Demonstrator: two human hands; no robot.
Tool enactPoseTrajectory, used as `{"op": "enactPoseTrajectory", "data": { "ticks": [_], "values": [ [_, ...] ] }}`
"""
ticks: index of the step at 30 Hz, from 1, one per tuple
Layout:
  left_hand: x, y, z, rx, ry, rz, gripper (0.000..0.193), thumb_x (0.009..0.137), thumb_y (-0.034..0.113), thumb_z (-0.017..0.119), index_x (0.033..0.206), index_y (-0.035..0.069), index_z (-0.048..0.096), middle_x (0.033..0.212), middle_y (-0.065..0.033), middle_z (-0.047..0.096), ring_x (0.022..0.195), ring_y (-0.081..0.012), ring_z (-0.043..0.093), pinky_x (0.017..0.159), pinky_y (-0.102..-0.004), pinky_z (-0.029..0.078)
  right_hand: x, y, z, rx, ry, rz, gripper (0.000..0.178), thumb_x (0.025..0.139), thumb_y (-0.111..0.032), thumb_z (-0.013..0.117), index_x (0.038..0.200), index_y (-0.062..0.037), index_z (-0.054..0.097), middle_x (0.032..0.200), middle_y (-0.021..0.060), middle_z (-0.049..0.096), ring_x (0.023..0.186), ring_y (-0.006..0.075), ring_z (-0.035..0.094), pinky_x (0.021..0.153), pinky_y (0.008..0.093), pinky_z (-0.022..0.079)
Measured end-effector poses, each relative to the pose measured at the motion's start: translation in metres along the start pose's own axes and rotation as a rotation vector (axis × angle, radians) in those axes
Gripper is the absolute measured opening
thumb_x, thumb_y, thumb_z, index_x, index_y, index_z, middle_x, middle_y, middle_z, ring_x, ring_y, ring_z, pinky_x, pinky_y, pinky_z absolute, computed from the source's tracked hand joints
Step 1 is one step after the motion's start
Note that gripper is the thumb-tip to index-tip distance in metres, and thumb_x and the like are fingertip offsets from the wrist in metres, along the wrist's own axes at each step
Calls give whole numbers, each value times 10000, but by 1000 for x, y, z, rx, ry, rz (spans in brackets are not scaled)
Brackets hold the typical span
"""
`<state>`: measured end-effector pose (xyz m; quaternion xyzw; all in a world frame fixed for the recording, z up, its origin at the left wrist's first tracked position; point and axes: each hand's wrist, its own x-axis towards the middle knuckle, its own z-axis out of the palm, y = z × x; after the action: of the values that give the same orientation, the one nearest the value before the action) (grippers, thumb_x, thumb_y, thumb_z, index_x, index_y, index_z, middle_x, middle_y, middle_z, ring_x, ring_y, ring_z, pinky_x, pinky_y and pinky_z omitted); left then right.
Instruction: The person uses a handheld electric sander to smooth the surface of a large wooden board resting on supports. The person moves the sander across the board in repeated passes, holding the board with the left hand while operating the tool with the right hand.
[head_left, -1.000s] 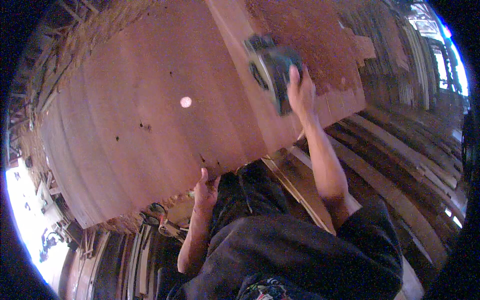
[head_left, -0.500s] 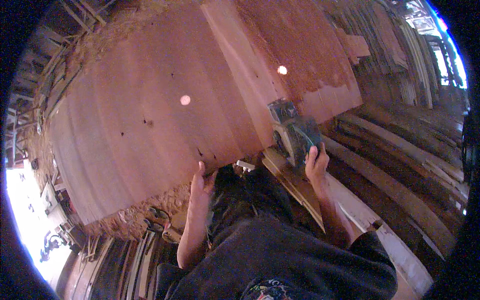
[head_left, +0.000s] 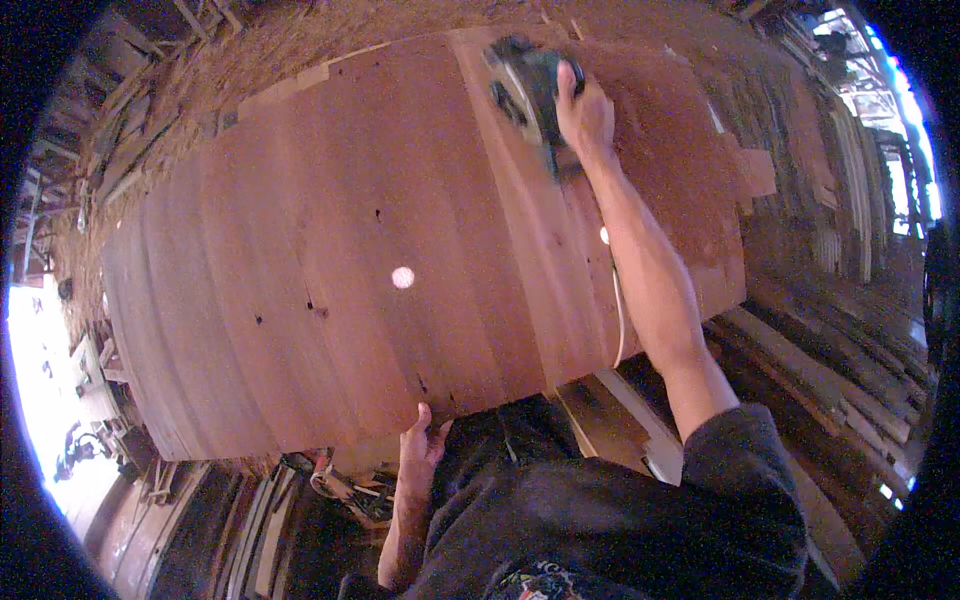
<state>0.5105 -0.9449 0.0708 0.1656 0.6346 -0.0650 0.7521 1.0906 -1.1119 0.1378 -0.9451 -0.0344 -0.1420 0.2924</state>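
A wide reddish-brown wooden panel (head_left: 350, 240) lies before me, with a few dark knots and lengthwise bands of lighter and darker wood. Near its far edge my right hand (head_left: 588, 118) grips a dark green belt sander (head_left: 535, 95), slightly blurred, standing on the border between a pale band and the darker red area. That arm is stretched out over the panel. A pale cord (head_left: 620, 310) runs down over the near edge beside the forearm. My left hand (head_left: 420, 445) holds the panel's near edge, thumb up at the rim; its other fingers are partly hidden.
Long boards (head_left: 820, 370) lie stacked to the right, and more planks (head_left: 250, 530) sit at the lower left. Shavings (head_left: 340, 45) cover the ground beyond the panel. A bright round light spot (head_left: 403, 278) falls on the wood. Strong daylight enters at far left and upper right.
My right hand has pushed the sander from the near edge out to the far side of the panel, straightening the arm. The left hand stays at the near edge; the view has shifted.
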Motion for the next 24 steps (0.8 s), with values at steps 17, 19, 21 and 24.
{"op": "enactPoseTrajectory", "data": {
  "ticks": [17,19,21,24],
  "values": [
    [7,1,1,-3,-176,55,369,1077,250,651,1393,70,583,1350,-99,651,1248,-272,621,980,-506,593,-175,22,-113,109,-141,150,615,1087,-529,483,1307,20,653,1190,319,715,1114,524,673,942,577,548],
    [30,-1,-22,-36,-232,-16,394,1080,302,646,1386,61,589,1352,-112,649,1247,-263,617,993,-482,585,-279,35,-169,250,-130,292,589,1090,-516,490,1310,9,640,1114,246,695,1019,426,652,861,501,526],
    [-9,10,18,30,-199,7,433,1068,365,654,1377,67,596,1302,-96,669,1198,-249,625,969,-430,584,-403,87,-228,226,-155,399,548,1088,-511,505,1318,-23,601,986,111,638,838,251,589,713,371,479],
    [-15,12,24,92,-111,30,433,1060,366,666,1368,70,598,1288,-85,674,1135,-253,650,929,-411,601,-523,135,-283,296,-185,432,504,1085,-508,514,1294,-52,567,834,-25,566,647,72,521,554,243,417]
  ]
}}
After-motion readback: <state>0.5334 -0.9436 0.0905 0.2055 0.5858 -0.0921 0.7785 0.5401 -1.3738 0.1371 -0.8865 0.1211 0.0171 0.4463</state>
